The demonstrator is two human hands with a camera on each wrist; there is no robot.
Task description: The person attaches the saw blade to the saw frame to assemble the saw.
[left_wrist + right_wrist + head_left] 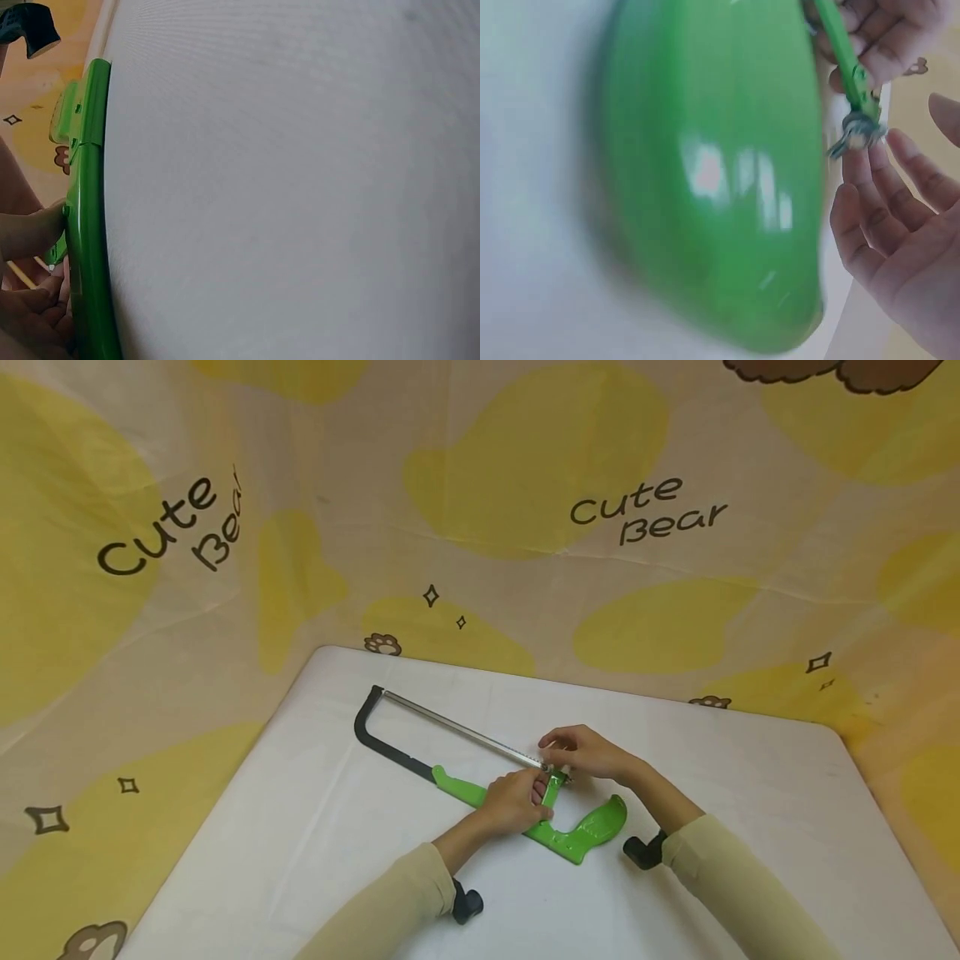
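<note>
A hacksaw [600, 827] with a green handle lies on the white table. Its black front frame [363, 727] points to the far left, and a silver blade bar [465, 730] runs back to the handle end. My left hand [510, 804] grips the green frame just ahead of the handle, fingers curled round the upright part. At the blade's rear end is a metal wing nut [855, 135]. My right hand [907, 232] has its fingers extended close to that nut, thumb standing apart; whether the fingertips touch it is unclear. The green handle fills much of the right wrist view, blurred.
The white table [300, 852] carries the saw and meets a patterned yellow and beige cloth [495, 468] along its back and left edges. A black wrist mount [468, 903] sits under the left wrist, another black mount [643, 852] under the right one.
</note>
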